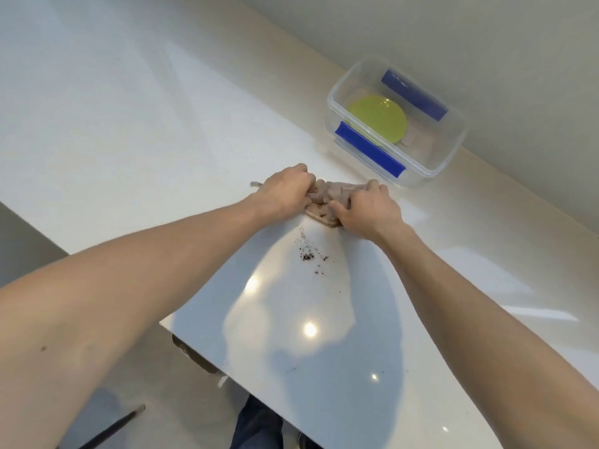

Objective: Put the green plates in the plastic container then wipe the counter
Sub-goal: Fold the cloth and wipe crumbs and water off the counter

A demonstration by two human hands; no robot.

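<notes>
- Both hands are out over the white counter (129, 124), arms stretched forward, and they meet on a pinkish-brown cloth (327, 197) bunched up between them.
- The left hand (285, 189) has its fingers curled down into the left side of the cloth, gripping the folds; a small tail of the fabric pokes out on the far left of that hand.
- The right hand (366, 209) is clamped on the right side of the same cloth, thumb tucked against the near edge, fingers wrapped over the top.
- The cloth sits flat on the counter, its near edge showing between the two wrists.
- Just near of the cloth there is a scatter of dark crumbs (308, 254) on the counter, between the forearms and apart from the fabric.
- Over on the far right stands the clear plastic container (447, 163), lid off, with blue clips on its near and far long sides, close to the wall.
- Inside it lies a green plate (377, 119), flat on the bottom toward the left end; whether more than one is stacked there cannot be told.
- Bright ceiling-light reflections dot the glossy counter near the viewer, and the person's shadow falls across it.
- Below the counter's near edge, a dark trouser leg (259, 426) shows above the floor.
</notes>
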